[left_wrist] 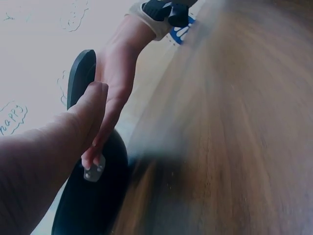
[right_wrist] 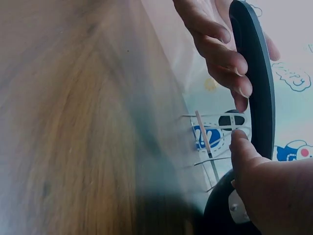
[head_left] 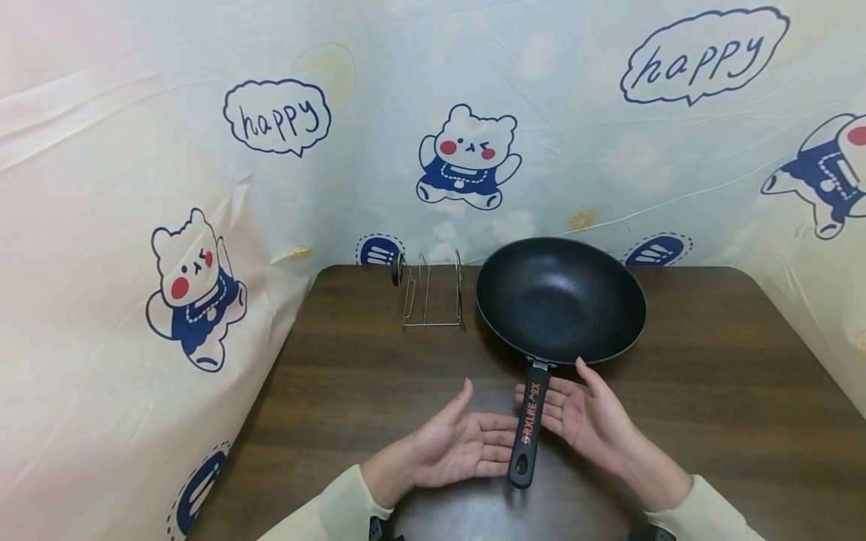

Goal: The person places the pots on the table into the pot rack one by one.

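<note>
A black frying pan (head_left: 561, 300) with a long black handle (head_left: 530, 428) lettered in orange sits toward the back of the table, handle pointing at the person. To the left of the handle is my left hand (head_left: 467, 443), palm turned up and fingers straight, their tips at the handle's edge. My right hand (head_left: 595, 417) lies on the other side, fingers extended beneath the handle so that some tips show past it. In the right wrist view the handle (right_wrist: 261, 83) runs between the hands. Whether the fingertips bear any weight is hidden.
A wire rack (head_left: 433, 300) with a dark round knob stands left of the pan at the table's back edge. The brown wooden table (head_left: 338, 421) is bordered at the back and left by a printed cloth (head_left: 379, 135) with cartoon bears.
</note>
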Demonstrator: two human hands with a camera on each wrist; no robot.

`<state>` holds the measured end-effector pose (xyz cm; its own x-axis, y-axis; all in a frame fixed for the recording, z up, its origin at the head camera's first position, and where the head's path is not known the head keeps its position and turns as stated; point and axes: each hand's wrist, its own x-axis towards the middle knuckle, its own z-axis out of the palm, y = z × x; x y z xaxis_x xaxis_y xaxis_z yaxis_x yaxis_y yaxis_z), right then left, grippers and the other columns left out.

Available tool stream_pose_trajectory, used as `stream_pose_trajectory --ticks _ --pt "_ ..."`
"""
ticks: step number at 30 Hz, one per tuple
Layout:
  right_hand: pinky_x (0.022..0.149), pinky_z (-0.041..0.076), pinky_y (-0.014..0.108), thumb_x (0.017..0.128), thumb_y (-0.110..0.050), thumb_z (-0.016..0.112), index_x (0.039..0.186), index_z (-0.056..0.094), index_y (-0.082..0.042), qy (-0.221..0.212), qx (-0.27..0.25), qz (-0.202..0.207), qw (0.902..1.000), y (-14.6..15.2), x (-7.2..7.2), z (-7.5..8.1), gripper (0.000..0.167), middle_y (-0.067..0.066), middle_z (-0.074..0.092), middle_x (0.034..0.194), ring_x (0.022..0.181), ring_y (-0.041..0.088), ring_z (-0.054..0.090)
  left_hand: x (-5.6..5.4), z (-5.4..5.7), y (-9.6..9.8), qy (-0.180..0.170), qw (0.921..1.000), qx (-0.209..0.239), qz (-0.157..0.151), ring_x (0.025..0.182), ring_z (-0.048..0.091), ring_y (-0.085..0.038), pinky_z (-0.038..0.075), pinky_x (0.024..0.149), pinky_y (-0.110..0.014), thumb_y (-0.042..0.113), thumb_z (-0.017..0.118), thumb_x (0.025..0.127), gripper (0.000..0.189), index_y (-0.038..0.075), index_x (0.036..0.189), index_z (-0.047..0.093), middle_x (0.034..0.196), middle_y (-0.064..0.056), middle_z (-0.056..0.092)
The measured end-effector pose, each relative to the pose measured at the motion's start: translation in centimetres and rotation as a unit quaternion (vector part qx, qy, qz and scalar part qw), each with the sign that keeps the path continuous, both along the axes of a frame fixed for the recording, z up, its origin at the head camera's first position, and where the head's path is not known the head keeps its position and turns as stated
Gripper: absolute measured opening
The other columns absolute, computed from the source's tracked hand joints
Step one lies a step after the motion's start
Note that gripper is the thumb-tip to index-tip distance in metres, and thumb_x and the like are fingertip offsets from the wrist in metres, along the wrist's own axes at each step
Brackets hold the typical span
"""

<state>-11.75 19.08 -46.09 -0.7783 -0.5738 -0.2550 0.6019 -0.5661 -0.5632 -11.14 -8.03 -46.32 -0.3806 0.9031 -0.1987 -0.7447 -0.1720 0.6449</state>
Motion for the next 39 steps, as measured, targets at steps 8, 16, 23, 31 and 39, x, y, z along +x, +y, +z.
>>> stream_pose_trajectory --ticks 8,16,23,31,39 --pt "0.115 0.029 0.041 0.100 -0.061 0.040 0.155 0.004 -0.001 -0.023 0.009 -0.021 0.9995 -1.0 -0.5 0.1 0.089 0.027 0.027 0.156 0.140 0.032 0.037 0.1 0.1 0.6 -0.041 0.9987 0.024 -0.016 0.141 0.035 -0.037 0.031 0.114 -0.044 0.065 0.032 0.100 0.085 -0.002 0.152 0.027 0.151 -0.027 0.036" --pt "0.114 0.031 0.042 0.103 -0.055 0.040 0.153 0.008 0.000 -0.044 0.007 -0.031 0.9985 -2.1 -1.1 0.2 0.081 0.027 0.030 0.154 0.137 0.032 0.043 0.2 0.2 1.2 -0.023 0.9993 0.021 -0.021 0.138 0.041 -0.036 0.034 0.112 -0.044 0.053 0.035 0.103 0.073 -0.003 0.150 0.031 0.148 -0.026 0.042" --pt "0.111 0.036 0.043 0.107 -0.043 0.030 0.148 0.022 0.000 -0.062 0.023 -0.044 0.9968 -3.0 -1.4 0.5 0.061 0.025 0.046 0.143 0.128 0.031 0.053 0.4 0.2 1.9 -0.012 0.9995 0.015 -0.025 0.135 0.046 -0.033 0.039 0.108 -0.039 0.041 0.034 0.105 0.068 -0.010 0.149 0.025 0.143 -0.024 0.047" --pt "0.094 0.050 0.034 0.108 -0.037 0.029 0.142 0.032 -0.002 -0.060 0.074 -0.047 0.9944 -3.6 -1.4 0.8 0.048 0.009 0.060 0.108 0.095 0.020 0.062 0.7 0.6 2.7 -0.009 0.9997 -0.024 0.001 0.119 0.059 -0.029 0.044 0.104 -0.041 0.034 0.040 0.104 0.062 -0.011 0.145 0.031 0.127 -0.019 0.059" --pt "0.083 0.052 0.031 0.108 -0.035 0.028 0.131 0.040 -0.007 -0.062 0.075 -0.050 0.9940 -3.7 -1.4 0.8 0.038 0.004 0.059 0.098 0.083 0.017 0.062 1.2 0.9 3.7 0.000 0.9983 -0.053 0.025 0.105 0.062 -0.023 0.045 0.102 -0.042 0.031 0.045 0.099 0.057 -0.008 0.140 0.038 0.113 -0.013 0.060"
